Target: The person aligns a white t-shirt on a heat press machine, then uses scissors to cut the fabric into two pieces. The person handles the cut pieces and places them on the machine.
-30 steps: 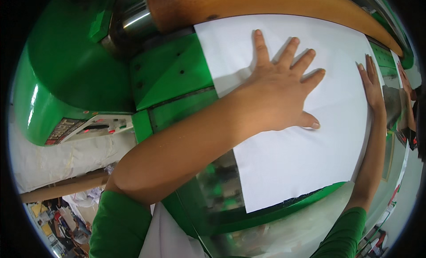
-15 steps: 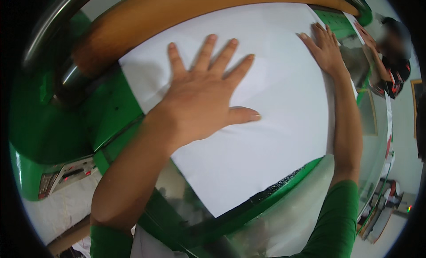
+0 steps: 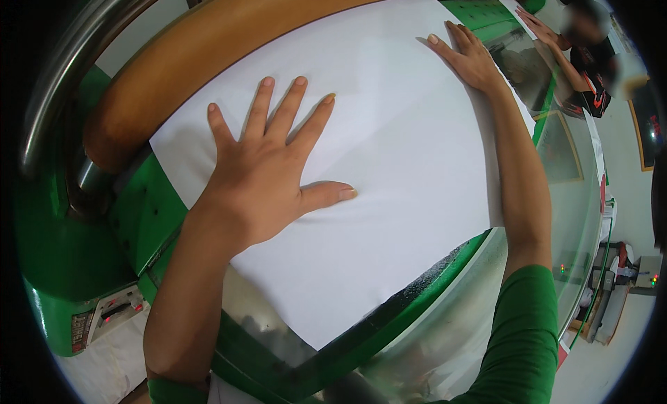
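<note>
Left hand (image 3: pixel 260 171) splayed on white sheet (image 3: pixel 396 161), right hand (image 3: pixel 476 65) flat near its right edge; neither grasping. On my feed, sheet already laid across green machine (image 3: pixel 148 195), far edge at tan roller (image 3: pixel 187 63); mostly flat, faint creases remain near left thumb.

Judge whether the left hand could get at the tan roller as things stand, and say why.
Probably yes: the left hand is spread on the white sheet, its fingers pointing toward the tan roller, and only bare sheet shows between them.
</note>
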`<action>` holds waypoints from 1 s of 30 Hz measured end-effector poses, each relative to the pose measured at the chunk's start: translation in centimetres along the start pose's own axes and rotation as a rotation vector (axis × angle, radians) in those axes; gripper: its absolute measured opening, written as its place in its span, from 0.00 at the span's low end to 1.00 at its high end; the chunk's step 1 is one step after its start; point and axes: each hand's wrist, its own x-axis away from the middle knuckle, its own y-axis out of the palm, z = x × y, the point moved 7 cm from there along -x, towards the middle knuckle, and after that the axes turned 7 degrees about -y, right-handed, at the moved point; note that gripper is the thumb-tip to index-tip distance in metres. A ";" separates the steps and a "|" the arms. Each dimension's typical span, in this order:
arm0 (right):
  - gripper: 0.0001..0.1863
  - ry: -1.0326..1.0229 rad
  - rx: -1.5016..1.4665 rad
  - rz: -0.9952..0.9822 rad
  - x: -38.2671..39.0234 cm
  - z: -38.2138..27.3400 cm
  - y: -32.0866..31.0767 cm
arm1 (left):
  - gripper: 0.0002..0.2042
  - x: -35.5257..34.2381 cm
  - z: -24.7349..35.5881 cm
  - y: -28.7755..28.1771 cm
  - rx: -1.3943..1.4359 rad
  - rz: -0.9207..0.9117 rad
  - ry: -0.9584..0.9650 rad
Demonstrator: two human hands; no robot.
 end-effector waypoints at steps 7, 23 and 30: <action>0.58 0.057 0.120 -0.021 -0.1 -0.1 0.5 | 0.50 -0.2 -0.3 0.1 0.000 -0.018 -0.016; 0.52 -0.136 0.061 0.027 0.2 -2.9 -0.2 | 0.46 -0.7 -0.4 -1.2 0.159 0.100 -0.017; 0.55 -0.133 -0.014 -0.040 0.0 -3.4 -0.1 | 0.42 -5.9 0.7 -1.6 0.261 0.281 -0.383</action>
